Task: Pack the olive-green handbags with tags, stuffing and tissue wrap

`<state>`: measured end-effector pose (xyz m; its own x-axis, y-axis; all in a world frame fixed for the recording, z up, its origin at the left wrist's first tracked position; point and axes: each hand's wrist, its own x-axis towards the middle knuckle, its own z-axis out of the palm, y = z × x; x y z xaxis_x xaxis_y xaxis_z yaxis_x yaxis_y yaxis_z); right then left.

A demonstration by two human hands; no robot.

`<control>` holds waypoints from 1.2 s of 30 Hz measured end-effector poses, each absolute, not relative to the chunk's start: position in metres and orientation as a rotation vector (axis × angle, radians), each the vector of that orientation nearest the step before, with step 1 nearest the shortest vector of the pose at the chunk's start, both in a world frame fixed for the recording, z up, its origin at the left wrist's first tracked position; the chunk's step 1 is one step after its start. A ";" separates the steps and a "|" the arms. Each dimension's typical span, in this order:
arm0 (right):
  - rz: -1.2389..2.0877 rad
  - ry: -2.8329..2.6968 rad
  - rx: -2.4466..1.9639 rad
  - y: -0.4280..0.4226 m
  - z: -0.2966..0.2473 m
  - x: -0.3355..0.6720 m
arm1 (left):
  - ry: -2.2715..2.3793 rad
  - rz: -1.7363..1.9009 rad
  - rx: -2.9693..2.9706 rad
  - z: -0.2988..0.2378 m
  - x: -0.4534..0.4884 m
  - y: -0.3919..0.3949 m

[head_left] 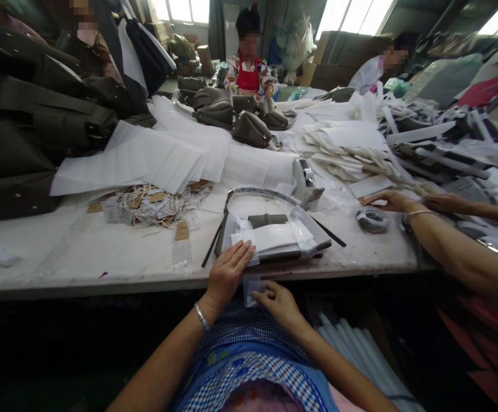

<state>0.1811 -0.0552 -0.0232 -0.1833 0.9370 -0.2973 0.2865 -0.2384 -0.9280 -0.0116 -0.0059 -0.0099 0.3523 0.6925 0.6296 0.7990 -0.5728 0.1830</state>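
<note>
A dark grey-green handbag (268, 220) lies on the table in front of me, partly covered with white foam sheet and clear plastic, its wrapped handle arching toward the back. My left hand (230, 269) rests with outstretched fingers on the bag's near left side. Just off the table edge, my right hand (280, 304) pinches a small clear plastic piece (254, 290) between thumb and fingers. Behind the bag stands a tape dispenser (305, 184).
White foam sheets (133, 154) and a heap of stringed tags (154, 207) lie at the left, beside piled dark bags (51, 109). A co-worker's hand (388, 200) is near a coiled wrapped strap (372, 220) at the right. Another person (249, 71) is across the table.
</note>
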 end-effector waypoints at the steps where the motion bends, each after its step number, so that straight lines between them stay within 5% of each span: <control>1: 1.484 -1.428 -1.477 -0.055 -0.025 0.180 | -1.364 -1.026 -2.451 -0.010 -0.012 -0.006; 9: 1.285 -1.532 -1.547 -0.052 -0.025 0.179 | -1.360 -1.033 -2.444 -0.008 -0.011 -0.006; 15: 1.787 -1.083 -1.443 -0.059 -0.013 0.166 | -1.361 -1.024 -2.459 -0.007 -0.011 -0.006; 36: 1.590 -1.027 -1.357 -0.058 -0.013 0.143 | -1.421 -1.094 -2.332 -0.013 0.002 -0.009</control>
<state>0.1430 -0.0578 -0.0134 -0.1146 0.9292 -0.3513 -0.0616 -0.3596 -0.9311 0.0025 -0.0085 -0.0131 0.2641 0.6843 0.6796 0.8318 -0.5183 0.1986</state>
